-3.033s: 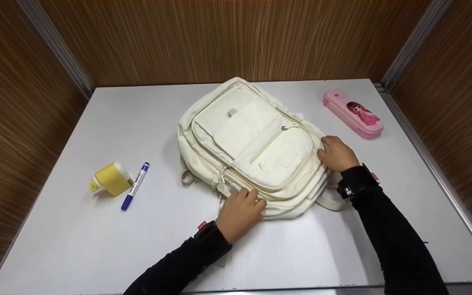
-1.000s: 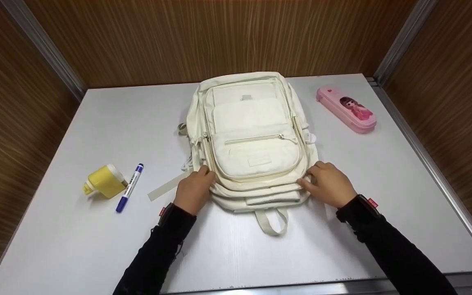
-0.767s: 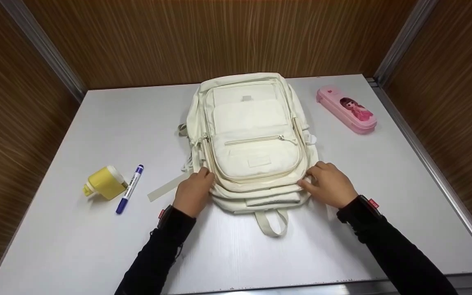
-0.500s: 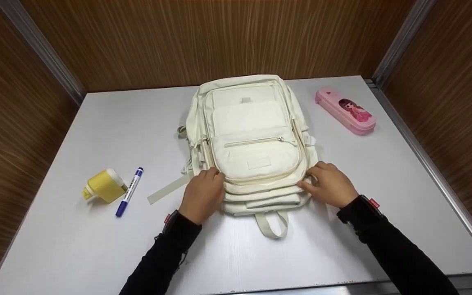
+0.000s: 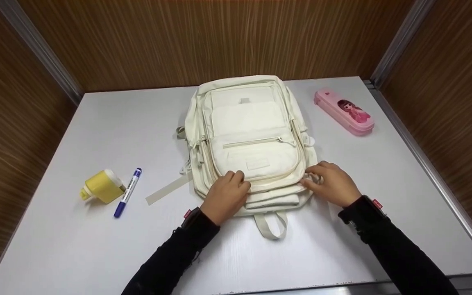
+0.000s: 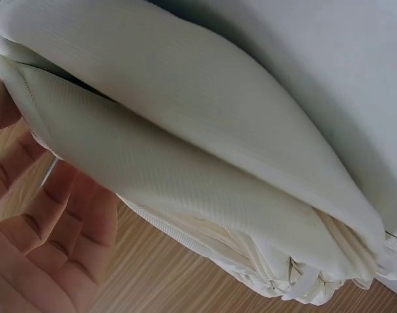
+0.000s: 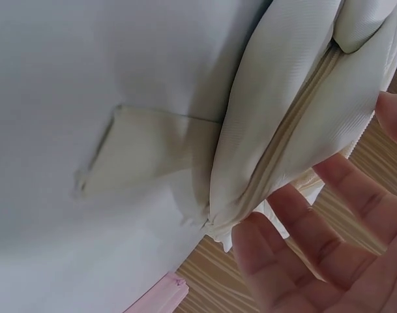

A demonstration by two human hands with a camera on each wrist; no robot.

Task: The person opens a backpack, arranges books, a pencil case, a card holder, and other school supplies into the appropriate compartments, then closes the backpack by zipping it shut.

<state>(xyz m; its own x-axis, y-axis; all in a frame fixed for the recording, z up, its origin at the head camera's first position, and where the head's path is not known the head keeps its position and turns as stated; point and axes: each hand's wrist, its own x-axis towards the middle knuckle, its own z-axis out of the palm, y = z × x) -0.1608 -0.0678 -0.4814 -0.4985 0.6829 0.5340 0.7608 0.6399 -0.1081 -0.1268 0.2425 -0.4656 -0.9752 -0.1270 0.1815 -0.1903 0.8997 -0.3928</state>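
A cream backpack [image 5: 252,119] lies front side up on the white table, its carry loop [image 5: 269,225] toward me. My left hand [image 5: 228,196] pinches the near edge of its front layer, just left of the middle. In the left wrist view, the thumb and forefinger of the left hand [image 6: 45,215] meet the fabric edge, while the other fingers curl below it. My right hand [image 5: 331,184] grips the near right corner, thumb on top. Fingertips [image 7: 253,238] of the right hand press the side of the bag beside a zip in the right wrist view.
A yellow bottle [image 5: 104,186] lies on its side at the left, beside a blue-and-white marker [image 5: 128,192]. A pink pencil case [image 5: 343,111] lies at the back right. A loose strap [image 5: 169,188] sticks out left of the backpack. Wood-grain panels [image 5: 219,41] enclose the table [image 5: 96,254].
The backpack has turned from slanted to straight. My left hand has since slid right along its near edge from the left corner. The right hand stays at the right corner over the last second.
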